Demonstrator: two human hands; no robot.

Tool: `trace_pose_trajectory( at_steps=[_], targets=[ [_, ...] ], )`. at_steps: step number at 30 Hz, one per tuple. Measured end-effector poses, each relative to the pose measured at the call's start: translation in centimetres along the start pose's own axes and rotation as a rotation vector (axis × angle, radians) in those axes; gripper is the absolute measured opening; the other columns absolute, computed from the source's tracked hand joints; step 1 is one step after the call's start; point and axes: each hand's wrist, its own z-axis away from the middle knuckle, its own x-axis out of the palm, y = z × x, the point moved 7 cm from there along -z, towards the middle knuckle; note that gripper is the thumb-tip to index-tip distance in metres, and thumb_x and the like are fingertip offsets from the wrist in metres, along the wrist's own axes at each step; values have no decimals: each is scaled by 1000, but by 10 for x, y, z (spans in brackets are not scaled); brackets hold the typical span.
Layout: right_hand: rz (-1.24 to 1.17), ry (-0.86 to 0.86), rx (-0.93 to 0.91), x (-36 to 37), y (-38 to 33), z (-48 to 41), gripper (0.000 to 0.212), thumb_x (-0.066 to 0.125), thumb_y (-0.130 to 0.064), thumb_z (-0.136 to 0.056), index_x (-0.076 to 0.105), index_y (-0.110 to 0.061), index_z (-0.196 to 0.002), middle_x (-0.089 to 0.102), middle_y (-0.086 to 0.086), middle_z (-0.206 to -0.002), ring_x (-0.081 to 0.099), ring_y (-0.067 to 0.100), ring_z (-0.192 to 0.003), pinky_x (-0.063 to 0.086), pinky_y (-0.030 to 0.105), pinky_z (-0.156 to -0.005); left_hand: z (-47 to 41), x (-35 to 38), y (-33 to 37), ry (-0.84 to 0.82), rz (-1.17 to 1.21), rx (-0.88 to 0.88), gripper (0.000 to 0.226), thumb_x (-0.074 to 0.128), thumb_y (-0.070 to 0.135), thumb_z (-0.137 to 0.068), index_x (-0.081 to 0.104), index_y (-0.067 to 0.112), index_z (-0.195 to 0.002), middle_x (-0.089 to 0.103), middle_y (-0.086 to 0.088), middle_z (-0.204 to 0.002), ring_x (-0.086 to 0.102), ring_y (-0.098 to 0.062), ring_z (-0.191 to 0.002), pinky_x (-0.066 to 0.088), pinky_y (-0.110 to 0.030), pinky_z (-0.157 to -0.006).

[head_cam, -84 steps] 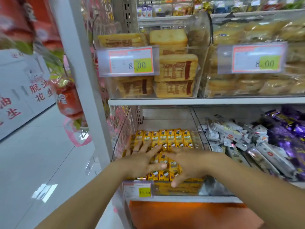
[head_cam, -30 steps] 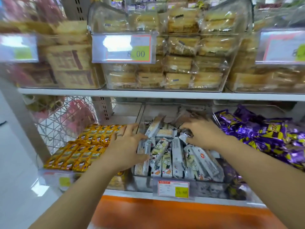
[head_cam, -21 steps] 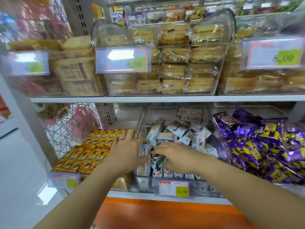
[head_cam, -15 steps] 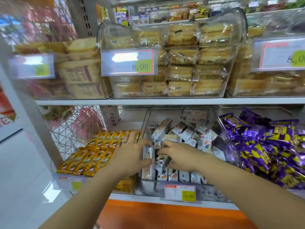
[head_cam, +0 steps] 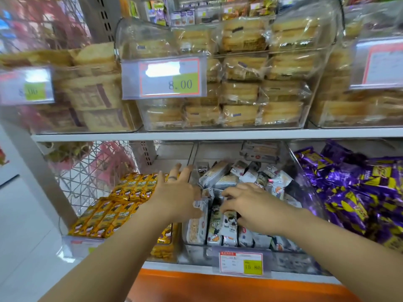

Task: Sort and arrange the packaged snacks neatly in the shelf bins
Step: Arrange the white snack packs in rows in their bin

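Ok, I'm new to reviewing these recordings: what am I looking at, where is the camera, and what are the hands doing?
There is no machine here: a person works with two bare hands, and the picture comes from a camera worn on their head, looking forward and down at a white shop shelf. On its lower level, the middle clear plastic bin holds jumbled white and grey wrapped snack bars. The left hand, fingers straight, presses against the bars' left side; the right hand curls its fingers round some bars. Neat yellow-orange packets lie to the left, purple wrapped snacks to the right.
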Motion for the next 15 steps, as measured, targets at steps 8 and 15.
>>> trace_pose_trajectory(
  at_steps=[8,15],
  targets=[
    [-71,42,-38,-8,-21,-17,47,52,-27,-93,43,-26,-139,50,-5,-133,36,18,-122,26,39,-107,23,2,-4,212,287,188,30,51,48,-90,56,42,-119,14,11,-153,4,-19,-145,13,-48,-117],
    [-26,-22,-136,6,-39,-35,48,56,-10,-87,42,-26,-130,42,0,-125,37,20,-115,35,34,-94,42,3,-25,441,559,272,21,57,33,-93,63,30,-113,42,18,-133,33,10,-118,20,-5,-99]
  ],
)
